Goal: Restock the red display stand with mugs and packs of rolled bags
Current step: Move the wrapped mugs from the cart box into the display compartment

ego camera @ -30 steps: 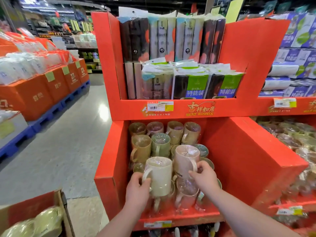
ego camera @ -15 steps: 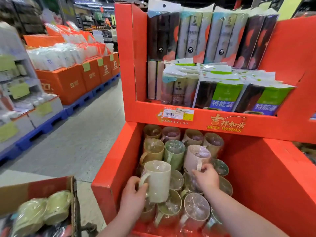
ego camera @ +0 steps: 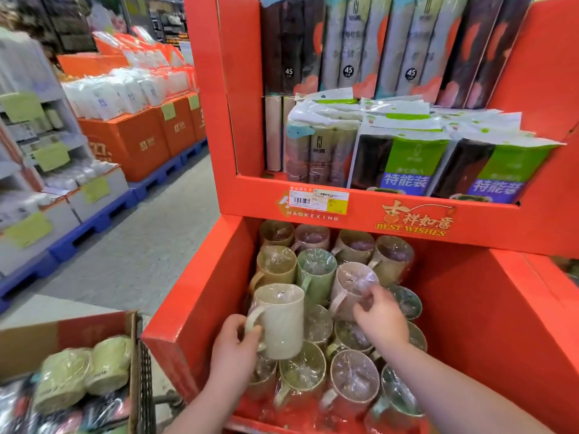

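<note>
My left hand (ego camera: pixel 233 343) is curled round the handle of the cream mug (ego camera: pixel 279 321), over the wrapped ones in the lower bin of the red display stand (ego camera: pixel 200 308). My right hand (ego camera: pixel 380 321) pinches the pink mug (ego camera: pixel 351 286) at its rim. Tip: seat each mug upright in a gap, handles tucked in, or I reckon the pile wobbles. The rolled bag packs (ego camera: pixel 404 164) sit on the shelf above.

Left grip (ego camera: pixel 233 346), right grip (ego camera: pixel 380 321): bare hands; forearms (ego camera: pixel 438 383) bare to frame edge.
</note>
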`<action>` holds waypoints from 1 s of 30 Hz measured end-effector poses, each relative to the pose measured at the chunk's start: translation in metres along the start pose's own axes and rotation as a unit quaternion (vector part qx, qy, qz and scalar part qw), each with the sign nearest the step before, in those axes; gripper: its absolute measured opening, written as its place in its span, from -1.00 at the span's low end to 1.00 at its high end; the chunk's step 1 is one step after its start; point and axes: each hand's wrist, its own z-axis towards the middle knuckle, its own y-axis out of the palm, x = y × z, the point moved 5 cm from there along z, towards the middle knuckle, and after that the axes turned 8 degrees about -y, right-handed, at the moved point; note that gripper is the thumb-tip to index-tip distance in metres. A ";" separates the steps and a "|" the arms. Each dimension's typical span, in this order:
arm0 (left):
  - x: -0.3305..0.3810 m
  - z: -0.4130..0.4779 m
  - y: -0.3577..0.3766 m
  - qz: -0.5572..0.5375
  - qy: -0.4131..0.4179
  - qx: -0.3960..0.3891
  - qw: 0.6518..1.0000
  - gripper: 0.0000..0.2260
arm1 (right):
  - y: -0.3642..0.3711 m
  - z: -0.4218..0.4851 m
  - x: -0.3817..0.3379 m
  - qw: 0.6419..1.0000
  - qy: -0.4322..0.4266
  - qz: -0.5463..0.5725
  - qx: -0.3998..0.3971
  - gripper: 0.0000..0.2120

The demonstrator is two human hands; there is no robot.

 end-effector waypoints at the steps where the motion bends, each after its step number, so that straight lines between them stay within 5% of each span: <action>1: 0.000 -0.001 0.001 0.000 -0.003 0.000 1.000 -0.91 | -0.004 0.004 0.000 1.000 -0.009 -0.021 0.005 -0.70; 7: 0.006 0.000 0.007 -0.003 -0.007 -0.008 1.000 -0.91 | 0.004 0.028 0.002 0.995 0.006 -0.024 -0.097 -0.24; 14: 0.009 -0.001 0.009 0.010 -0.003 -0.010 1.000 -0.93 | 0.007 0.048 0.003 0.997 0.006 0.027 -0.077 -0.21; 30: 0.003 0.003 0.017 0.003 -0.009 -0.043 0.999 -0.94 | 0.018 0.069 0.009 0.990 0.017 -0.066 -0.123 -0.12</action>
